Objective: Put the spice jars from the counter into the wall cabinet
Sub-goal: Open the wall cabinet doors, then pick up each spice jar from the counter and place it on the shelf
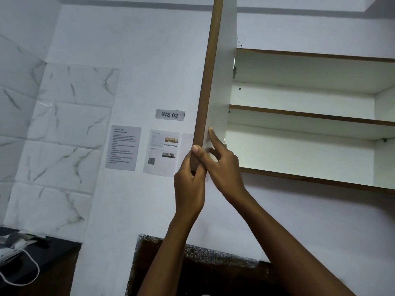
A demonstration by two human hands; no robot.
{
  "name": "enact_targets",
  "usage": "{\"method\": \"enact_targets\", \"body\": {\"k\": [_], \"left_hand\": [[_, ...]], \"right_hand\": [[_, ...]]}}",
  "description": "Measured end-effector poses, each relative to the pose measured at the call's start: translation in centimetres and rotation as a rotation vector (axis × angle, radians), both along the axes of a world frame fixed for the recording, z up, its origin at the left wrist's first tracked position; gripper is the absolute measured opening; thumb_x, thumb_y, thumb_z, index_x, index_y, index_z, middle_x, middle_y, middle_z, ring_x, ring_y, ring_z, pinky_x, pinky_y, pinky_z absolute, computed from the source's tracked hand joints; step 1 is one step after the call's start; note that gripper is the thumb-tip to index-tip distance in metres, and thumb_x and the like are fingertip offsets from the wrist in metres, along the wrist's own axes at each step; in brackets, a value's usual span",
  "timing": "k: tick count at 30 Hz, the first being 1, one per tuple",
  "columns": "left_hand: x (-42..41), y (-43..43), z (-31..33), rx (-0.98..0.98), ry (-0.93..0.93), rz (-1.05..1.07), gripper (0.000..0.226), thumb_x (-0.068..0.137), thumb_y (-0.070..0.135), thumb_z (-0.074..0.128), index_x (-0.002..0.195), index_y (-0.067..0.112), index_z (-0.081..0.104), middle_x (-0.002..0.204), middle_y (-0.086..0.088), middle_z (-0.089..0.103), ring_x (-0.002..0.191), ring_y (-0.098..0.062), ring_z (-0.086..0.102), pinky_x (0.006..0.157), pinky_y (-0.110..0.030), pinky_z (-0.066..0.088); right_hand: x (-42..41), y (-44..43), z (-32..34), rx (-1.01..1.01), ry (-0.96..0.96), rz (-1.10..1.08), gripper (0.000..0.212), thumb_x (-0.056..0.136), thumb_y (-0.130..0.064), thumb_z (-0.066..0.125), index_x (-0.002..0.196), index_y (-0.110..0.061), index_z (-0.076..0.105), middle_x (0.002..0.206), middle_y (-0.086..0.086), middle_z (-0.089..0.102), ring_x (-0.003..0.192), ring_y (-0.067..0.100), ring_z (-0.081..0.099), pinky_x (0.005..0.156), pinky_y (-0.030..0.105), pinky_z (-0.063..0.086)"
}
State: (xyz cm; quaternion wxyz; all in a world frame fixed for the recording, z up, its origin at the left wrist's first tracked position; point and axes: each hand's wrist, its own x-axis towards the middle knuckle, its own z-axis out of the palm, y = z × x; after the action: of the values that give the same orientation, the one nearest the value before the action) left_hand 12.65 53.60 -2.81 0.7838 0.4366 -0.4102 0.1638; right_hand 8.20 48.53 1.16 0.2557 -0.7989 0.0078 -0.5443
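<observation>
The wall cabinet (310, 122) hangs at the upper right with its white shelves bare. Its door (210, 82), white inside with a brown edge, stands swung out towards me, edge-on in the middle of the view. My left hand (189, 180) grips the door's lower corner from the left. My right hand (222, 163) holds the same corner from the right, thumb across the brown edge and index finger pressed flat on the white inner face. No spice jars are in view.
A "WS 02" label (170, 114) and two printed sheets (123, 148) are stuck on the wall left of the door. Marble-look tiles (64, 124) cover the left wall. A dark counter (32, 259) with a white corded item sits at the lower left.
</observation>
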Motion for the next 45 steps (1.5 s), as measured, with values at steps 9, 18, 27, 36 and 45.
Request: {"method": "enact_targets", "body": {"k": [9, 18, 27, 36, 45], "left_hand": [[-0.1, -0.5, -1.5, -0.043, 0.06, 0.113, 0.032, 0.093, 0.023, 0.053, 0.121, 0.01, 0.06, 0.109, -0.002, 0.067, 0.096, -0.007, 0.059, 0.08, -0.008, 0.046], [-1.9, -4.0, -12.4, 0.359, 0.043, 0.13, 0.028, 0.096, 0.015, 0.045, 0.119, 0.013, 0.062, 0.115, 0.0, 0.067, 0.105, -0.01, 0.059, 0.088, -0.02, 0.043], [-1.2, -6.2, -24.5, 0.78, -0.052, 0.074, 0.028, 0.092, 0.01, 0.048, 0.112, 0.015, 0.066, 0.107, -0.001, 0.069, 0.097, -0.013, 0.062, 0.084, -0.029, 0.052], [-2.2, -5.9, -37.3, 1.14, 0.061, -0.084, 0.025, 0.094, 0.01, 0.048, 0.114, 0.014, 0.063, 0.115, -0.004, 0.065, 0.104, -0.015, 0.06, 0.091, -0.032, 0.049], [-3.9, -3.1, -46.2, 1.495, 0.163, -0.231, 0.105, 0.076, 0.035, 0.075, 0.149, 0.01, 0.005, 0.155, -0.013, 0.017, 0.142, -0.028, 0.019, 0.115, -0.04, 0.023]], "right_hand": [[-2.1, -1.4, -0.9, 0.069, 0.18, 0.164, 0.066, 0.085, -0.036, 0.063, 0.143, -0.028, 0.033, 0.148, -0.01, 0.037, 0.133, 0.009, 0.041, 0.108, 0.028, 0.037], [-5.1, -5.8, -11.0, 0.006, 0.498, 0.046, 0.034, 0.089, -0.028, 0.059, 0.122, -0.018, 0.061, 0.133, -0.006, 0.056, 0.116, -0.001, 0.047, 0.086, -0.004, 0.029], [-8.5, -11.2, -21.9, 0.105, 0.816, 0.024, 0.036, 0.089, -0.022, 0.061, 0.123, -0.014, 0.06, 0.128, 0.002, 0.06, 0.117, 0.011, 0.052, 0.096, 0.021, 0.038], [-10.1, -12.6, -34.1, 0.304, 1.08, 0.041, 0.034, 0.089, -0.02, 0.061, 0.122, -0.013, 0.06, 0.129, 0.005, 0.057, 0.12, 0.017, 0.051, 0.101, 0.028, 0.039], [-11.6, -11.2, -43.4, 0.408, 1.241, 0.058, 0.051, 0.087, -0.017, 0.062, 0.136, -0.014, 0.047, 0.145, 0.006, 0.043, 0.132, 0.023, 0.041, 0.103, 0.028, 0.034]]}}
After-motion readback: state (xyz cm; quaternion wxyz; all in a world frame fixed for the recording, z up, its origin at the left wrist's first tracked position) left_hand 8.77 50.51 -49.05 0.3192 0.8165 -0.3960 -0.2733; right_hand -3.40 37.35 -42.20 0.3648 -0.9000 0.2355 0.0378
